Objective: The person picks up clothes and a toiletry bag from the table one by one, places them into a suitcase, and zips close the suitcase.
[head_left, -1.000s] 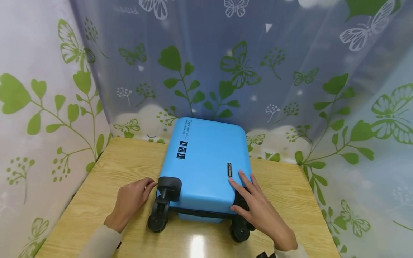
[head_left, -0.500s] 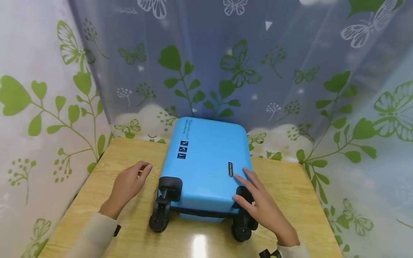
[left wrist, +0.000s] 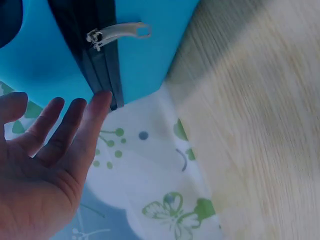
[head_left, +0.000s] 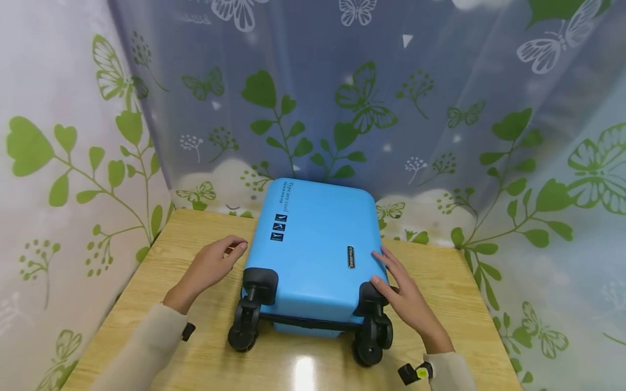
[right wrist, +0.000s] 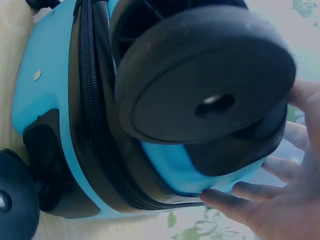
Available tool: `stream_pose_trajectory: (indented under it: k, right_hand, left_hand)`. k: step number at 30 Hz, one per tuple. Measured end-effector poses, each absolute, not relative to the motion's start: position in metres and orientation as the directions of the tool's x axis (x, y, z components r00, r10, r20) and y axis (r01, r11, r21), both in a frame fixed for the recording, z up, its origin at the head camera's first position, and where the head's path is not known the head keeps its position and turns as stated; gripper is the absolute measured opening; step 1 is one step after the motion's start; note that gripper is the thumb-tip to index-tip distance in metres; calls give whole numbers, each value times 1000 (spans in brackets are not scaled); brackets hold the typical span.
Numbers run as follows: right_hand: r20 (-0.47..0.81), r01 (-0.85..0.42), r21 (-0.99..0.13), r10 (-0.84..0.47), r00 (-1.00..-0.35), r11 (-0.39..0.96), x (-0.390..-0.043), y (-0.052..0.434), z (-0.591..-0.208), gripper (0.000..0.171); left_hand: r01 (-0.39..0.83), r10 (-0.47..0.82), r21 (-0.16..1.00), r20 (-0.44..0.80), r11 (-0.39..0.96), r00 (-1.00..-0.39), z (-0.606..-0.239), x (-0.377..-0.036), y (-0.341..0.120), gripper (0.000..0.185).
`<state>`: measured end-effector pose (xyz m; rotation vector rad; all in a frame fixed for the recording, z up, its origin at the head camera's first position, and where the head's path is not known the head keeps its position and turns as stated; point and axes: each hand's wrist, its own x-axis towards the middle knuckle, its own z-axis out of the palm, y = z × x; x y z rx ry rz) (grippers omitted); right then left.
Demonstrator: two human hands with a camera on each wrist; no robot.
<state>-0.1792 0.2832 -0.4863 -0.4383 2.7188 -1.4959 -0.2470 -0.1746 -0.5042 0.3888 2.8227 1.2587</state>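
A light blue hard-shell suitcase [head_left: 313, 239] lies flat, its wheels toward me. Beside its left edge my left hand [head_left: 212, 266] hovers with relaxed fingers and holds nothing. In the left wrist view, those fingers are close to the black zipper band, where a silver zipper pull [left wrist: 120, 33] dangles; whether the fingertips touch the band I cannot tell. My right hand [head_left: 411, 298] rests along the right edge by the black corner guard [head_left: 370, 297], fingers spread. Seen from the right wrist, a caster wheel [right wrist: 205, 75] partly covers the zipper [right wrist: 92, 95] round the case.
The suitcase is on a wooden table [head_left: 440, 315]. Curtains [head_left: 313, 81] printed with leaves and butterflies hang behind and at both sides, close to the suitcase's far end. Black caster wheels [head_left: 243, 328] stick out toward the front.
My left hand has left the suitcase's left edge near the front corner and moved farther along that side. My right hand has slid off the top toward the right edge.
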Motion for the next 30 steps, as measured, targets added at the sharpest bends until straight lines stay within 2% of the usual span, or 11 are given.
stream_pose_trajectory:
  k: [6,10,18,30]
  right_hand:
    - [-27,-39,-929,-173,-985,367,-199,289,-497,66]
    - [-47,-10,-951,-175,-983,310,-204,289,-504,66]
    - [-57,-6,-946,-185,-981,324,-198,292,-504,65]
    - [-30,-41,-938,-199,-980,345,-189,299,-499,63]
  left_hand:
    - [105,290,814,-80,571,-954,-495,-259,-162,74]
    - [39,302,846,-146,531,-942,-494,-261,-157,86]
    - [1,328,877,-179,481,-928,-495,-250,-160,90]
    - [15,335,883,-162,470,-928,-493,-247,-159,86]
